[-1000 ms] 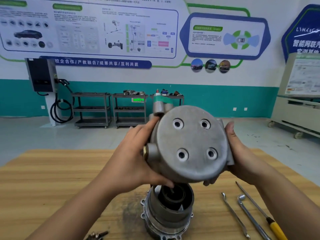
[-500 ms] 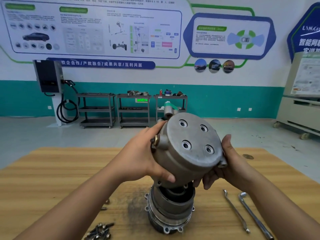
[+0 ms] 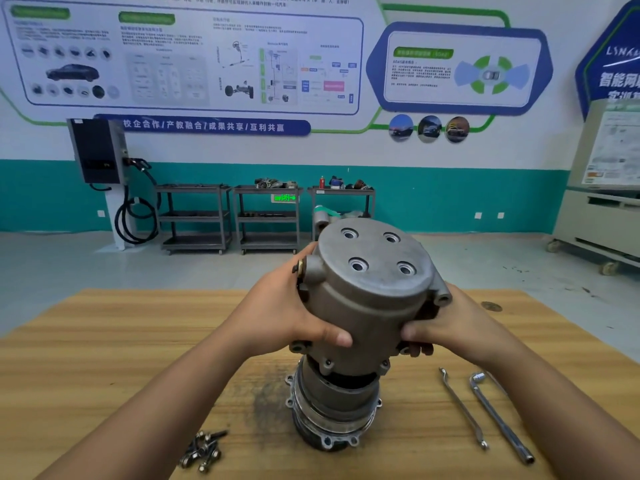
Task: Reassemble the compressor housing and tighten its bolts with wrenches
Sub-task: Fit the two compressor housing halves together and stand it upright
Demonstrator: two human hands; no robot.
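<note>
A: Step in hand?
B: Seating the cover. Left hand [image 3: 287, 317] and right hand [image 3: 446, 323], fingers wrapped round the grey cast-metal cylindrical housing [image 3: 367, 299], hold it tilted, partly over the dark compressor core [image 3: 332, 407] standing mid-bench.
A: Next?
B: Probably level it, align the flange holes, press down. Loose dark bolts [image 3: 204, 452] lie near the front edge, left; two slim steel wrenches [image 3: 464, 410] lie right. Bare wooden bench [image 3: 104, 358] on both flanks.

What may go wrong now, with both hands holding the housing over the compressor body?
The housing is tilted over the compressor body, so it may jam.
Fingers of the right hand curl under its lower rim and might get pinched.
The bolts lie near the left forearm, which might scatter them.
</note>
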